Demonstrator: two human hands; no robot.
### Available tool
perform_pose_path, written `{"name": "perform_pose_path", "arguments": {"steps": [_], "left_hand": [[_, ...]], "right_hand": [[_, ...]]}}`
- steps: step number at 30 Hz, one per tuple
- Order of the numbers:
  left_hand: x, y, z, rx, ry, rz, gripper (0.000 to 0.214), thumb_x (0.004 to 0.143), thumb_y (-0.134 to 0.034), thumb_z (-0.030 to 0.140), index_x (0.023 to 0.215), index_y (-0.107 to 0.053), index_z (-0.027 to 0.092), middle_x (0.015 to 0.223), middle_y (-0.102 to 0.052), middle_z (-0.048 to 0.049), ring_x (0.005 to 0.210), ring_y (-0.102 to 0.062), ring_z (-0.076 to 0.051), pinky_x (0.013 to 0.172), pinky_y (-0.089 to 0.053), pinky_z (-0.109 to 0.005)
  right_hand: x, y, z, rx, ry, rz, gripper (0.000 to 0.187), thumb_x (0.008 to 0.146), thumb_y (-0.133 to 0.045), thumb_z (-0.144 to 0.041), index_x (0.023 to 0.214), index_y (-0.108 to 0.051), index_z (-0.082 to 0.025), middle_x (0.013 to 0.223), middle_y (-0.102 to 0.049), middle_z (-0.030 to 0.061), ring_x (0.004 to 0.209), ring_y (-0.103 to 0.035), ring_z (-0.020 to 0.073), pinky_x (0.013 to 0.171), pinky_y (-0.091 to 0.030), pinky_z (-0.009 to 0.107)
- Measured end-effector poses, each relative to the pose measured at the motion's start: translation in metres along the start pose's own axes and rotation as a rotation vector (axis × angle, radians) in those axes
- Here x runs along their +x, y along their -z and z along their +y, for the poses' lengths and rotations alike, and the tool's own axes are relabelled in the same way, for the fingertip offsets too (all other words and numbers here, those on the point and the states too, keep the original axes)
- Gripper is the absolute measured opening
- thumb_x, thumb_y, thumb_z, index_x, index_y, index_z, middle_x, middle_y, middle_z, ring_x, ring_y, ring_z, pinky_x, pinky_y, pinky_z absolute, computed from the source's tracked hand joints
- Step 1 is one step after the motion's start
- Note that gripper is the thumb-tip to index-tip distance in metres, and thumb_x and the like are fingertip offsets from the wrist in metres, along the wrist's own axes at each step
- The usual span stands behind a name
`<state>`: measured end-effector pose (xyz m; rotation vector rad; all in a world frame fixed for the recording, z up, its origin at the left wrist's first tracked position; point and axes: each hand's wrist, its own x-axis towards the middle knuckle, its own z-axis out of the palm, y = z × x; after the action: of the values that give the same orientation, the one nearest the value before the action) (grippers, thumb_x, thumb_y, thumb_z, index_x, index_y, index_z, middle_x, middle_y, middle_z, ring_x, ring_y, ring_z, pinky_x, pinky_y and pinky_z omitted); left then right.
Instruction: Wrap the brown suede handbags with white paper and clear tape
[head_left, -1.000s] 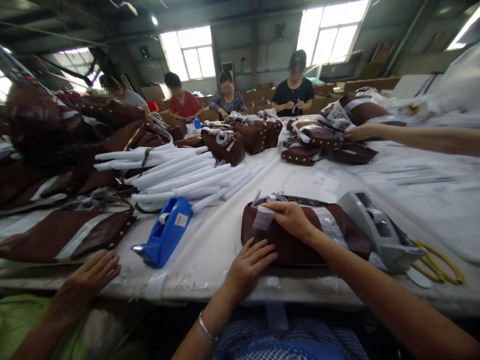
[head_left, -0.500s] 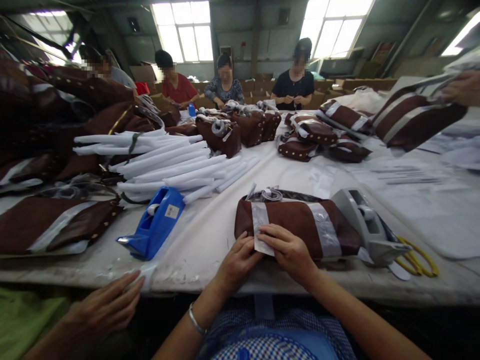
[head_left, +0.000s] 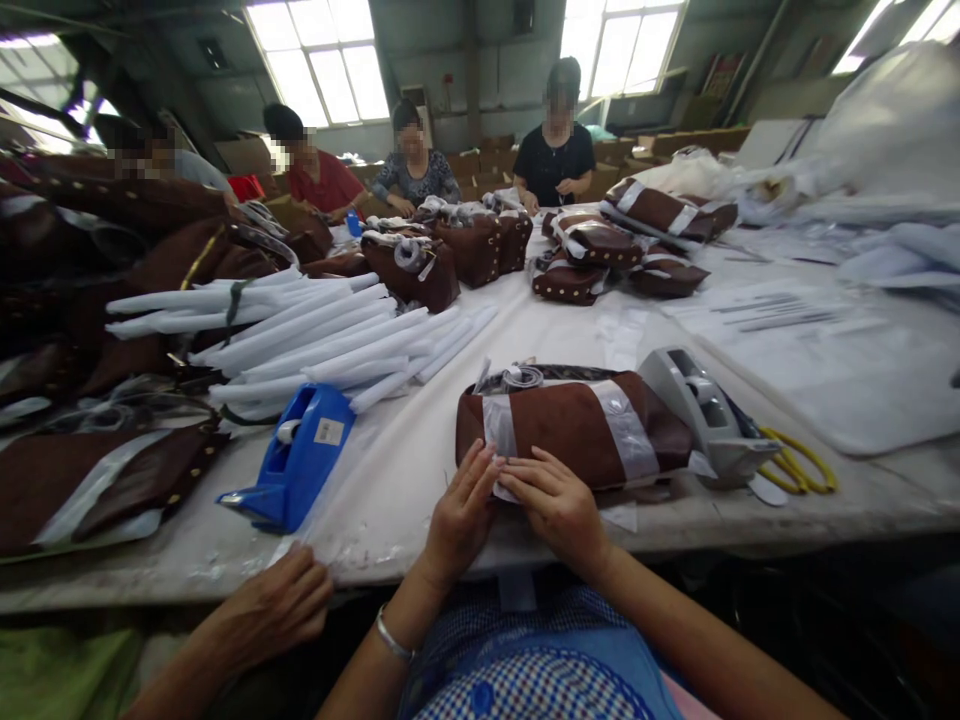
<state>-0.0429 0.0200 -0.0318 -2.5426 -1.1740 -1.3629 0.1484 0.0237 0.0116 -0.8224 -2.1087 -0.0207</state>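
Note:
A brown handbag (head_left: pixel 555 430) lies on its side in front of me, with two whitish wrapping strips around it and a coiled, wrapped strap on top. My left hand (head_left: pixel 461 510) rests its stretched fingers at the lower end of the left strip (head_left: pixel 499 422), on the bag's near edge. Beside it, my right hand (head_left: pixel 559 505) lies with fingers extended and close together over the same strip end. The fingertips of both hands nearly meet there; the thumbs are mostly hidden. A grey tape dispenser (head_left: pixel 694 405) stands against the bag's right end.
Yellow-handled scissors (head_left: pixel 802 462) lie right of the dispenser. To the left are a blue tape dispenser (head_left: pixel 300 455), white paper rolls (head_left: pixel 322 340) and piled brown bags (head_left: pixel 82 480). Another person's hand (head_left: pixel 277 600) is at the table edge, lower left. Several people sit across the table (head_left: pixel 409 450).
The strip's loose end, earlier standing out between my hands, now lies mostly under my fingers at the bag's edge. The neighbour's hand on the left has moved right. The view has shifted right.

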Motion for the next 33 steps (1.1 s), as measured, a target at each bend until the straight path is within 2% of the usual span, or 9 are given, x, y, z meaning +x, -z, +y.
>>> {"name": "perform_pose_path", "arguments": {"steps": [3, 5, 7, 9, 12, 15, 22, 29, 33], "left_hand": [[0.002, 0.001, 0.001, 0.014, -0.085, -0.070, 0.053, 0.097, -0.047, 0.010, 0.149, -0.039, 0.016, 0.138, -0.062, -0.0115, 0.140, -0.047, -0.022, 0.114, -0.045, -0.046], [0.003, 0.002, 0.003, 0.056, -0.105, -0.093, 0.047, 0.098, -0.048, 0.012, 0.144, -0.046, 0.016, 0.137, -0.063, -0.0104, 0.138, -0.049, -0.021, 0.115, -0.044, -0.047], [0.003, 0.002, 0.004, 0.099, -0.119, -0.086, 0.043, 0.097, -0.050, 0.012, 0.140, -0.051, 0.016, 0.138, -0.063, -0.0103, 0.138, -0.049, -0.022, 0.114, -0.044, -0.047], [0.003, 0.002, 0.005, 0.135, -0.137, -0.067, 0.043, 0.097, -0.051, 0.011, 0.139, -0.053, 0.016, 0.138, -0.063, -0.0098, 0.138, -0.049, -0.022, 0.114, -0.044, -0.047], [0.003, 0.002, 0.005, 0.182, -0.150, -0.089, 0.046, 0.097, -0.049, 0.008, 0.141, -0.051, 0.018, 0.140, -0.061, -0.0091, 0.138, -0.049, -0.021, 0.115, -0.044, -0.045], [0.003, 0.002, 0.005, 0.220, -0.164, -0.130, 0.046, 0.098, -0.046, 0.009, 0.143, -0.050, 0.018, 0.142, -0.059, -0.0090, 0.138, -0.049, -0.021, 0.114, -0.046, -0.043], [0.001, 0.008, 0.011, 0.329, -0.212, -0.133, 0.044, 0.098, -0.046, 0.008, 0.141, -0.052, 0.016, 0.139, -0.062, -0.0096, 0.135, -0.052, -0.023, 0.113, -0.046, -0.044], [-0.001, 0.008, 0.014, 0.264, -0.174, -0.065, 0.040, 0.094, -0.056, 0.007, 0.132, -0.059, 0.019, 0.113, -0.073, -0.0044, 0.108, -0.068, -0.016, 0.108, -0.051, -0.036], [-0.001, 0.007, 0.014, 0.247, -0.129, -0.063, 0.037, 0.093, -0.057, 0.008, 0.129, -0.060, 0.017, 0.111, -0.074, -0.0054, 0.106, -0.068, -0.017, 0.104, -0.053, -0.035]], "right_hand": [[-0.008, 0.010, -0.013, 0.028, 0.027, -0.009, 0.023, 0.094, -0.058, -0.013, 0.113, -0.071, -0.019, 0.112, -0.076, 0.0060, 0.110, -0.069, 0.0190, 0.105, -0.053, 0.039], [-0.005, 0.021, -0.017, 0.075, 0.022, -0.052, 0.018, 0.095, -0.060, -0.018, 0.109, -0.071, -0.019, 0.105, -0.078, 0.0046, 0.100, -0.073, 0.0166, 0.103, -0.054, 0.035], [0.007, 0.032, -0.014, 0.095, 0.021, -0.087, 0.018, 0.096, -0.059, -0.019, 0.110, -0.071, -0.020, 0.100, -0.078, 0.0032, 0.093, -0.073, 0.0146, 0.105, -0.051, 0.035], [0.026, 0.036, -0.002, 0.037, 0.037, -0.111, 0.025, 0.097, -0.057, -0.021, 0.120, -0.067, -0.019, 0.111, -0.076, 0.0058, 0.106, -0.070, 0.0179, 0.112, -0.045, 0.040], [0.051, 0.026, 0.025, -0.145, 0.029, -0.204, 0.046, 0.097, -0.057, -0.027, 0.141, -0.053, -0.013, 0.145, -0.055, 0.0138, 0.140, -0.045, 0.0282, 0.119, -0.034, 0.051], [0.058, 0.006, 0.046, -0.261, 0.007, -0.321, 0.060, 0.095, -0.060, -0.032, 0.148, -0.044, -0.009, 0.156, -0.040, 0.0173, 0.148, -0.031, 0.0308, 0.122, -0.030, 0.052], [0.048, -0.008, 0.053, -0.277, 0.009, -0.365, 0.056, 0.098, -0.053, -0.033, 0.148, -0.044, -0.009, 0.156, -0.041, 0.0150, 0.147, -0.033, 0.0286, 0.124, -0.026, 0.049], [0.028, 0.012, 0.049, -0.015, 0.091, -0.272, 0.033, 0.099, -0.049, -0.017, 0.129, -0.063, -0.018, 0.137, -0.063, 0.0089, 0.136, -0.050, 0.0234, 0.119, -0.036, 0.048], [-0.007, 0.029, 0.034, 0.099, 0.138, -0.261, 0.044, 0.098, -0.058, -0.028, 0.140, -0.052, -0.018, 0.137, -0.063, 0.0106, 0.133, -0.053, 0.0228, 0.119, -0.035, 0.051]]}}
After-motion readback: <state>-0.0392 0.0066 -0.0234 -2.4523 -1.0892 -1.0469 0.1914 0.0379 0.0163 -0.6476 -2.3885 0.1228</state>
